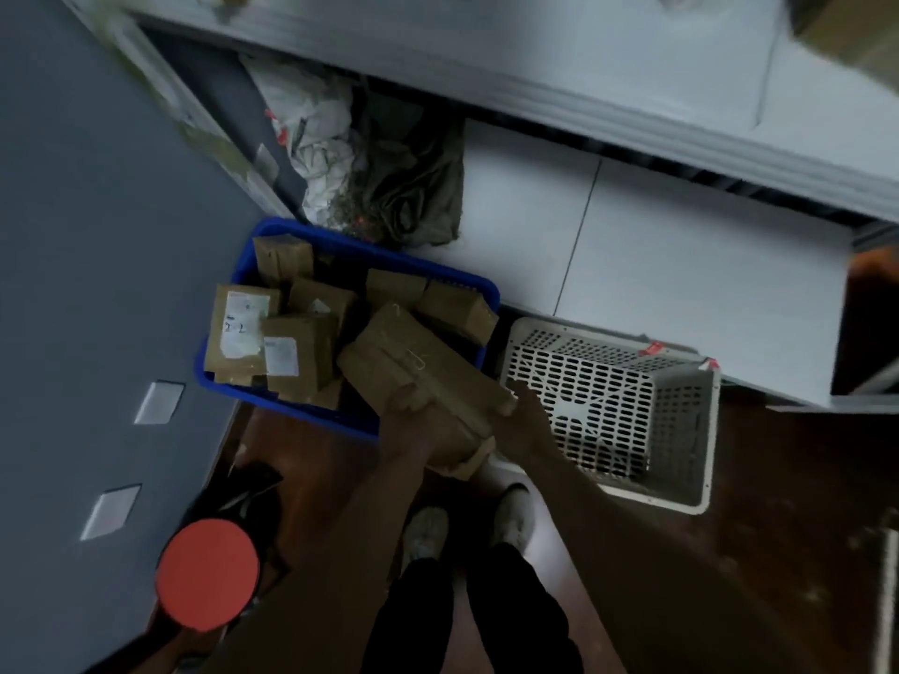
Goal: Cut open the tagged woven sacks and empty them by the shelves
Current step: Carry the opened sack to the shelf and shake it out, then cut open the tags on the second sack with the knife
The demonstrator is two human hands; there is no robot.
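Observation:
Both my hands hold a long brown cardboard parcel (418,377) over the near right corner of a blue plastic crate (243,265). My left hand (406,411) grips its near left side, with fingers curled over the top. My right hand (523,415) holds its right edge. The crate holds several brown parcels (296,352), some with white labels. Crumpled white woven sacks (311,133) and a dark green sack (418,187) lie on the floor under the shelf, behind the crate.
A white perforated basket (681,430), with nothing in it, stands to the right of the crate. White shelves (632,80) run across the top. A grey panel (97,235) fills the left. A red round lid (206,574) sits at lower left. My feet (467,522) stand below.

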